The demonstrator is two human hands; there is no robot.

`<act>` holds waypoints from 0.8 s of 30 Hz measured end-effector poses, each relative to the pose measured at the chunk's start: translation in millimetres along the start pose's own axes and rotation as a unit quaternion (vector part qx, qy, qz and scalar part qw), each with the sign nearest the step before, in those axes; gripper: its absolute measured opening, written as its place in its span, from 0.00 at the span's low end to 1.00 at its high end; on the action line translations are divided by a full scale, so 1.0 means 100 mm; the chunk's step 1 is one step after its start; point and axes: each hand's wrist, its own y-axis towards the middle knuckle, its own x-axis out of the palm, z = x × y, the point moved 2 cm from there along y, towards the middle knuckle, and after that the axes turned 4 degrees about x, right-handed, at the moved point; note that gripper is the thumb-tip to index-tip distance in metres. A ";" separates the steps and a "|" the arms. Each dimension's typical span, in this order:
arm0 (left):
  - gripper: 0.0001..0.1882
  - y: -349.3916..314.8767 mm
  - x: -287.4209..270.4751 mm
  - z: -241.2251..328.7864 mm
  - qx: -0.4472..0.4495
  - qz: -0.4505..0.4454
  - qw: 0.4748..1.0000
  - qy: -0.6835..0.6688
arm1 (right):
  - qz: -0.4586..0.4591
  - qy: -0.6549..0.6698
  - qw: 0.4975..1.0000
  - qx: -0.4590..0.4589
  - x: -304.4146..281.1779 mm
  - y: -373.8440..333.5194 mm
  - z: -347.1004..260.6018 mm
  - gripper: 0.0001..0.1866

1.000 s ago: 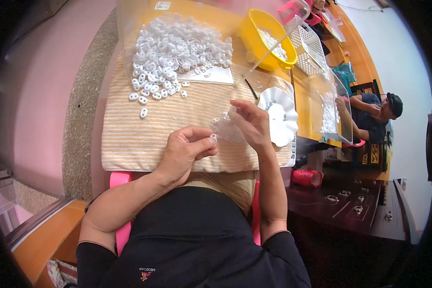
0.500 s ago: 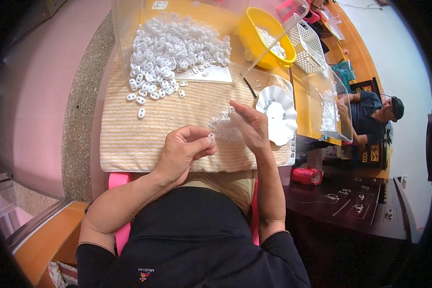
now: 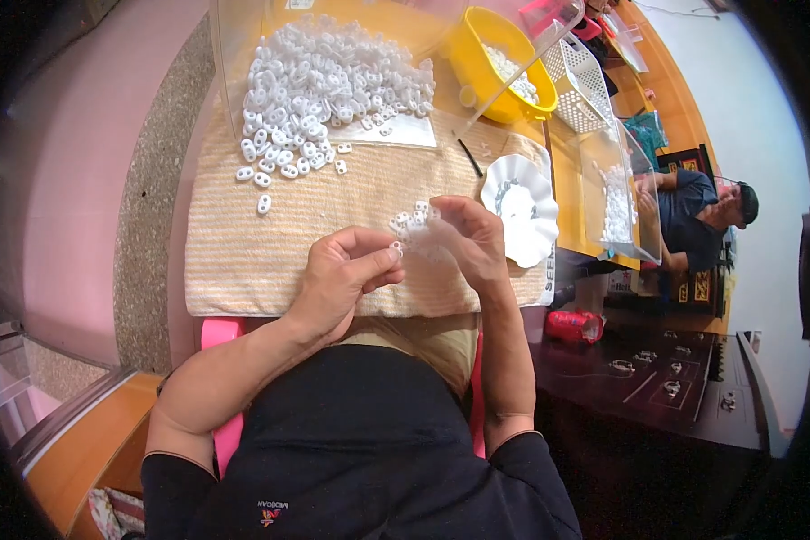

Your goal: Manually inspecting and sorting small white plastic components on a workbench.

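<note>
My left hand [image 3: 337,274] is closed, thumb and forefinger pinching a small white plastic piece [image 3: 397,248] above the striped towel [image 3: 243,252]. Facing it, my right hand [image 3: 472,241] reaches over a small cluster of white pieces with holes [image 3: 410,219]. Its forefinger is bent beside the cluster, while its thumb is smeared, so whether it grips a piece does not show. A large heap of white two-hole oval pieces [image 3: 324,85] lies at the far side of the towel. Right of my right hand sits a white scalloped dish [image 3: 531,229] with small grey bits.
A black stick-like tool [image 3: 470,157] lies by the dish. Farther back stand a yellow basin [image 3: 468,67] and a white perforated basket [image 3: 574,81]. At the right, another person [image 3: 693,202] works at a clear bin [image 3: 594,234] of white pieces. A red package [image 3: 574,327] lies lower right.
My right hand has dropped slightly toward the small cluster. The left hand keeps its pinch on the small white piece, almost unmoved.
</note>
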 end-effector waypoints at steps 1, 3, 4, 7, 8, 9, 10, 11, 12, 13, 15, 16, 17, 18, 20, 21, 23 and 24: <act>0.08 0.00 0.01 0.00 0.000 0.000 1.000 -0.003 | 0.001 0.001 1.000 0.003 0.00 -0.02 0.00 0.14; 0.08 0.00 0.01 0.00 0.001 0.002 1.000 -0.009 | -0.014 0.017 1.000 0.021 0.02 -0.07 0.01 0.15; 0.08 0.00 0.00 0.00 0.004 0.003 1.000 -0.013 | -0.014 0.018 0.999 0.024 0.03 -0.10 0.01 0.15; 0.08 0.01 0.00 -0.01 0.014 0.011 1.000 -0.015 | -0.022 0.020 0.999 0.026 0.06 -0.16 0.02 0.15; 0.08 0.01 0.00 -0.01 0.013 0.012 1.000 -0.015 | -0.028 0.028 0.999 0.034 0.07 -0.18 0.04 0.16; 0.09 0.01 0.01 0.00 0.012 0.013 1.000 -0.017 | -0.033 0.036 0.998 0.041 0.09 -0.19 0.05 0.16; 0.09 0.01 0.01 0.00 0.012 0.013 1.000 -0.019 | -0.033 0.037 0.998 0.043 0.09 -0.20 0.06 0.16; 0.09 0.01 0.00 -0.01 0.010 0.014 1.000 -0.019 | -0.036 0.025 0.998 0.044 0.09 -0.21 0.08 0.17; 0.09 0.01 -0.01 -0.02 0.003 0.011 1.000 -0.016 | -0.039 0.012 0.998 0.045 0.10 -0.22 0.10 0.17; 0.10 0.01 -0.01 -0.03 -0.004 0.008 1.000 -0.014 | -0.039 0.013 0.998 0.046 0.11 -0.23 0.10 0.17; 0.10 0.01 -0.01 -0.02 -0.008 0.006 1.000 -0.012 | -0.040 0.026 0.998 0.051 0.15 -0.24 0.07 0.18; 0.09 0.01 -0.01 -0.02 -0.011 0.002 1.000 -0.011 | -0.040 0.028 0.997 0.052 0.15 -0.25 0.06 0.18; 0.09 0.01 -0.02 -0.02 -0.012 0.004 1.000 -0.010 | -0.042 0.022 0.998 0.045 0.16 -0.25 0.05 0.17; 0.09 0.01 -0.02 -0.03 -0.011 0.008 1.000 -0.005 | -0.044 0.016 0.998 0.039 0.17 -0.26 0.04 0.17; 0.09 0.01 -0.02 -0.03 -0.011 0.013 1.000 0.000 | -0.046 0.016 0.998 0.039 0.18 -0.27 0.03 0.17; 0.09 0.00 0.00 -0.02 -0.008 0.011 1.000 -0.004 | -0.048 0.014 0.998 0.039 0.18 -0.27 0.03 0.17; 0.09 0.00 0.01 -0.02 -0.006 0.011 1.000 -0.008 | -0.047 0.015 0.998 0.038 0.17 -0.28 0.05 0.17; 0.09 0.00 0.02 -0.02 -0.008 0.010 1.000 -0.008 | -0.047 0.015 0.998 0.037 0.17 -0.28 0.06 0.17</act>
